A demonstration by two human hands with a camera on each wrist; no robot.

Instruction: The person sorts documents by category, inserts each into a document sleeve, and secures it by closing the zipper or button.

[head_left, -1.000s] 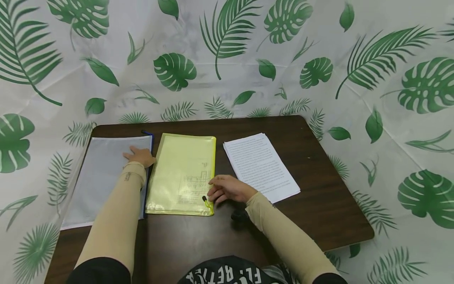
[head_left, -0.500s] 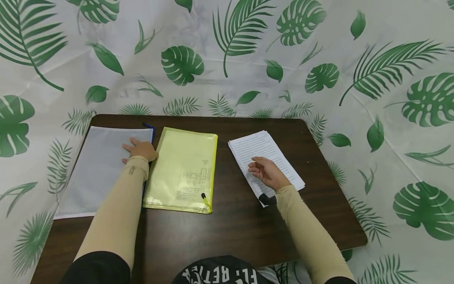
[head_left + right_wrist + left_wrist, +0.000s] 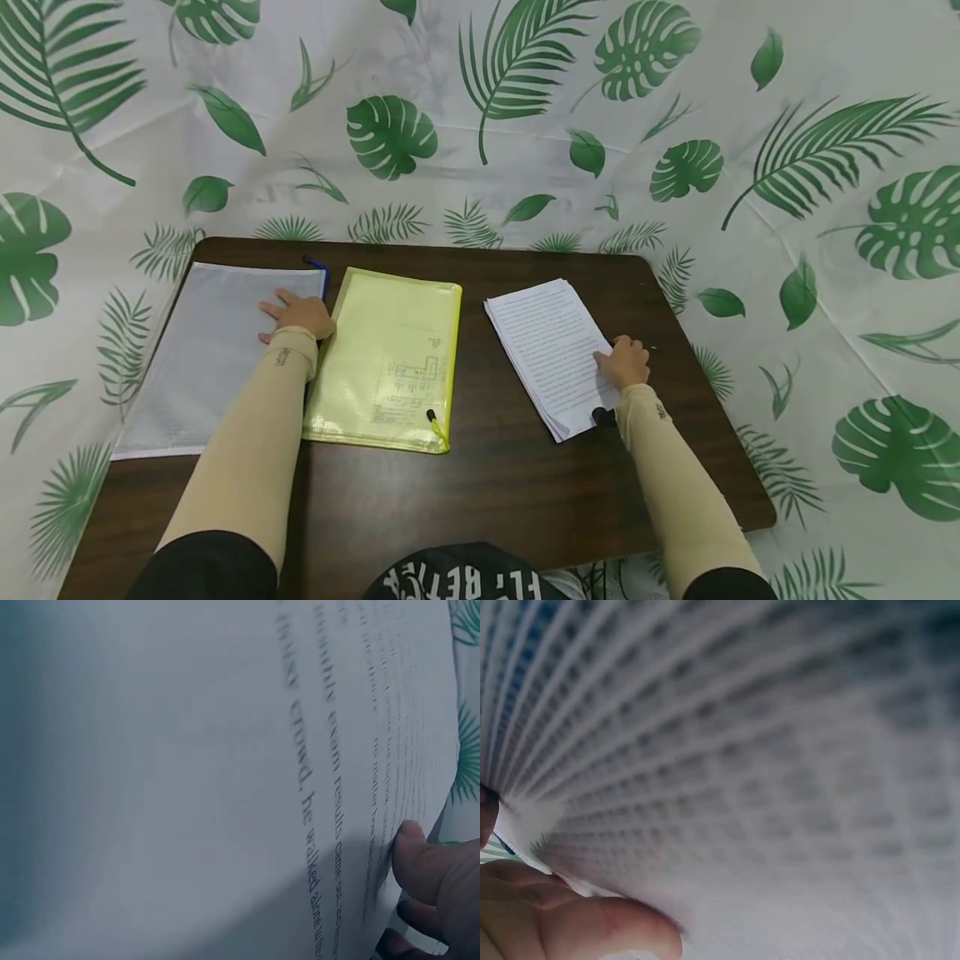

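Note:
My left hand (image 3: 296, 315) lies flat on a white mesh zip pouch (image 3: 202, 358) with a blue zipper edge, at the table's left. In the left wrist view the mesh (image 3: 765, 765) fills the frame and a finger (image 3: 592, 930) presses on it. A yellow zip pouch (image 3: 390, 358) with a drawing inside lies beside it. My right hand (image 3: 624, 362) is at the right edge of a stack of printed sheets (image 3: 547, 350). The right wrist view shows its thumb (image 3: 427, 870) on top of the page (image 3: 225, 772) and fingers curled under the edge.
All three items lie on a dark brown wooden table (image 3: 487, 492). A white cloth with green leaf print (image 3: 480, 125) hangs behind and around it. The yellow pouch's black zipper pull (image 3: 431, 414) sits at its near right corner.
My right hand left the yellow pouch's near corner, crossed over the printed sheets and now pinches their right edge. The left hand stayed on the mesh pouch.

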